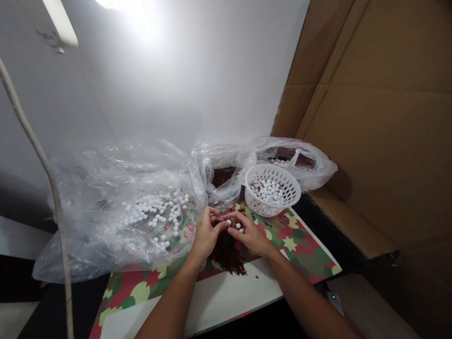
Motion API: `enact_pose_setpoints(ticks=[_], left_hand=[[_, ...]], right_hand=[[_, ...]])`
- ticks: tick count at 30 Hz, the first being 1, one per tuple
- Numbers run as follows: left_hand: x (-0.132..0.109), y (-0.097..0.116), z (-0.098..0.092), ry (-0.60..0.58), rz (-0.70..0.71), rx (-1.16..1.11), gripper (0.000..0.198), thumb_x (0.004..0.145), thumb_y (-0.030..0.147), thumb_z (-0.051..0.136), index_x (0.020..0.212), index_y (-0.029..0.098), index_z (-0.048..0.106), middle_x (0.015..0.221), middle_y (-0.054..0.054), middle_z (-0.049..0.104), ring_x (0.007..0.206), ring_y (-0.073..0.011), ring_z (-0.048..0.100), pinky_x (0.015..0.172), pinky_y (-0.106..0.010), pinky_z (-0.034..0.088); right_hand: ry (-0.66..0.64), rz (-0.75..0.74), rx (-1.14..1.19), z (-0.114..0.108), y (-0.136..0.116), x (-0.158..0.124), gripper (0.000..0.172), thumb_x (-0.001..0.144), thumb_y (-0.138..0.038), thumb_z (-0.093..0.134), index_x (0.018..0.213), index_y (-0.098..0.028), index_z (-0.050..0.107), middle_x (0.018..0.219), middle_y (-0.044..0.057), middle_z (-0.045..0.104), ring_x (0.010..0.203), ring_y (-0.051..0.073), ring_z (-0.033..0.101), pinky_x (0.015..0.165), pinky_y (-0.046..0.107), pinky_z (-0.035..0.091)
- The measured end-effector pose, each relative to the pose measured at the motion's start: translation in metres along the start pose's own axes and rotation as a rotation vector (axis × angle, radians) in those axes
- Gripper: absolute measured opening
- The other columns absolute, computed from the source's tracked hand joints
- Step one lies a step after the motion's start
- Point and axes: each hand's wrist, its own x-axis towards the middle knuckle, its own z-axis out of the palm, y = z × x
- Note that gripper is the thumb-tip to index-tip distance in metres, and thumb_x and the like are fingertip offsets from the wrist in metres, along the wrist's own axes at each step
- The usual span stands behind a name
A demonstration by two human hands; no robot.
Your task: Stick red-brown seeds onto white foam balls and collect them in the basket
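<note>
The work looks midway: the left hand [205,236] and right hand [252,237] pinch one white ball [229,222] between their fingertips — over brown shreds [228,256] on the surface [312,254]. Balls fill part of a basket [259,206]; more remain inside a plastic bag [88,226] — which are finished, one cannot tell.

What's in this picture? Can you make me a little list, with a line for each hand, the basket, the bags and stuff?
Left hand: fingertips by a small white ball
Right hand: fingertips by that same ball; can't tell which hand grips it
Below the hands: brown shreds
White basket: has slots, holds many white balls
Left bag: clear plastic, white balls
Middle bag: brown shreds
Right bag: white balls
Table cover: red and green patterned
</note>
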Motion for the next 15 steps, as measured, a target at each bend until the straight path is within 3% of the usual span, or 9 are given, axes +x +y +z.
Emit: enact_pose_setpoints(ticks=[4, 5, 8, 10, 12, 15], left_hand=[[0.001, 0.011, -0.017, 0.062, 0.035, 0.232, 0.027, 0.076, 0.041, 0.062, 0.088, 0.019, 0.052, 0.080, -0.003, 0.065, 0.074, -0.0150, 0.059, 0.069, -0.024, 0.039], [0.002, 0.015, -0.027, 0.129, 0.045, 0.360, 0.027, 0.079, 0.045, 0.058, 0.082, 0.018, 0.054, 0.077, -0.003, 0.063, 0.070, -0.0148, 0.057, 0.066, -0.024, 0.037], [0.001, 0.027, -0.065, 0.480, 0.030, 0.787, 0.035, 0.085, 0.051, 0.046, 0.076, 0.019, 0.054, 0.072, -0.004, 0.060, 0.067, -0.0158, 0.053, 0.065, -0.025, 0.035], [0.000, 0.028, -0.088, 0.571, -0.053, 1.007, 0.032, 0.089, 0.047, 0.038, 0.086, 0.019, 0.054, 0.085, -0.007, 0.061, 0.077, -0.0194, 0.056, 0.067, -0.027, 0.036], [-0.001, 0.023, -0.102, 0.458, -0.243, 1.164, 0.032, 0.089, 0.045, 0.035, 0.096, 0.020, 0.053, 0.098, -0.012, 0.060, 0.083, -0.0242, 0.058, 0.067, -0.030, 0.038], [0.000, 0.007, -0.106, 0.201, -0.392, 1.246, 0.034, 0.088, 0.043, 0.034, 0.104, 0.018, 0.051, 0.102, -0.015, 0.059, 0.090, -0.0303, 0.060, 0.071, -0.035, 0.042]], right_hand=[[0.050, 0.104, 0.205, 0.003, 0.004, 0.004, 0.030, 0.079, -0.043, 0.055, 0.089, -0.016, 0.047, 0.073, -0.001, 0.047, 0.058, 0.005, 0.038, 0.052, 0.015, 0.030], [0.082, 0.151, 0.289, 0.001, 0.007, 0.005, 0.032, 0.078, -0.044, 0.055, 0.089, -0.017, 0.043, 0.071, -0.002, 0.046, 0.053, 0.004, 0.035, 0.047, 0.015, 0.026], [0.226, 0.222, 0.413, -0.011, 0.018, 0.008, 0.036, 0.078, -0.049, 0.053, 0.082, -0.018, 0.037, 0.065, -0.004, 0.043, 0.045, 0.004, 0.027, 0.041, 0.016, 0.016], [0.338, 0.201, 0.307, -0.021, 0.025, 0.009, 0.042, 0.080, -0.055, 0.049, 0.071, -0.017, 0.035, 0.058, -0.004, 0.037, 0.045, 0.004, 0.026, 0.042, 0.018, 0.017], [0.406, 0.162, 0.058, -0.028, 0.030, 0.010, 0.046, 0.084, -0.057, 0.044, 0.066, -0.016, 0.039, 0.053, -0.004, 0.036, 0.046, 0.006, 0.029, 0.045, 0.019, 0.021], [0.399, 0.113, -0.407, -0.030, 0.031, 0.010, 0.035, 0.088, -0.046, 0.044, 0.077, -0.015, 0.057, 0.063, 0.001, 0.053, 0.059, 0.010, 0.046, 0.058, 0.021, 0.031]])
